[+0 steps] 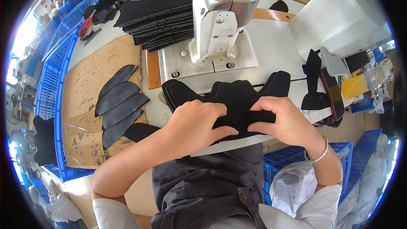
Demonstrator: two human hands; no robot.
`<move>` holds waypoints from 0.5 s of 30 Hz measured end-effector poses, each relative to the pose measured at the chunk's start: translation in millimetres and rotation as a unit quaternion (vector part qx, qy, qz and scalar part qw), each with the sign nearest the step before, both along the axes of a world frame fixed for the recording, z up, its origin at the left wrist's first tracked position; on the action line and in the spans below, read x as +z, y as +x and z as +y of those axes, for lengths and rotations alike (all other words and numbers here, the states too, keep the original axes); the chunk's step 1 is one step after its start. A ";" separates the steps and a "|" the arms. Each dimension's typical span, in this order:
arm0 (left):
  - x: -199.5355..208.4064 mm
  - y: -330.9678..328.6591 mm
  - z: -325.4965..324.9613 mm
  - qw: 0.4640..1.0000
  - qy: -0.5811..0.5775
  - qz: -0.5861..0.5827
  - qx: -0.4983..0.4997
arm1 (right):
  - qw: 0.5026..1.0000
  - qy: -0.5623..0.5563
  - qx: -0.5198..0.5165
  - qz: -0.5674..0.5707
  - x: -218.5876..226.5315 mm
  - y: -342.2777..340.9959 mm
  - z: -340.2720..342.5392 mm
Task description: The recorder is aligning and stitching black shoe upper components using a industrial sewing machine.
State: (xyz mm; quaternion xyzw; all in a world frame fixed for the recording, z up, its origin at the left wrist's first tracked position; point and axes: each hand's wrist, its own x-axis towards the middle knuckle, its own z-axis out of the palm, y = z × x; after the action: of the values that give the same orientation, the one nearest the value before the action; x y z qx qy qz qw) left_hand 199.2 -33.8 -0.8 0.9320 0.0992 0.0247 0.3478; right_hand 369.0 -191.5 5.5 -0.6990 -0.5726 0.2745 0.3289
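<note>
A small stack of black cut fabric pieces (239,95) with a wavy, notched outline lies in front of the white industrial sewing machine (216,34). My left hand (199,121) grips it from the left, thumb and index finger closing on its near part. From the right, my right hand (282,121) pinches the same pieces, its thumb pointing inward. The other fingertips of both hands are hidden. Left of my left forearm, several dark leaf-shaped pieces (121,104) overlap on a worn cardboard sheet (80,97).
A tall pile of black pieces (157,17) stands left of the machine. Red-handled scissors (87,25) lie farther left by a blue crate (63,59). At right are a narrow black piece (313,76) and a yellow container (355,86). Another blue crate (271,171) sits below, holding white plastic (292,184).
</note>
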 end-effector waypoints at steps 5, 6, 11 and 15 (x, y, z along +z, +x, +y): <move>-1.5 -0.4 -1.3 1.000 0.008 -0.007 0.003 | 1.000 0.001 -0.001 -0.006 -1.6 -0.7 -0.3; -1.4 -0.3 -1.4 1.000 0.008 -0.007 0.003 | 1.000 0.004 -0.003 -0.004 -2.0 -1.3 -0.5; 4.3 -0.6 -4.3 0.999 0.022 0.030 0.013 | 1.000 -0.010 0.007 -0.026 9.2 -6.7 4.0; 13.5 -2.4 -5.0 0.993 0.079 0.077 0.035 | 0.996 -0.056 0.016 -0.073 15.0 -11.9 9.6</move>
State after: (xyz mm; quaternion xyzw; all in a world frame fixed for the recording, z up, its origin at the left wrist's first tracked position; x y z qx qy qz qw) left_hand 196.8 -38.8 12.8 0.9516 0.1556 -0.0269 0.2637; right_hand 357.1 -181.9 20.5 -0.7252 -0.5898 0.2600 0.2419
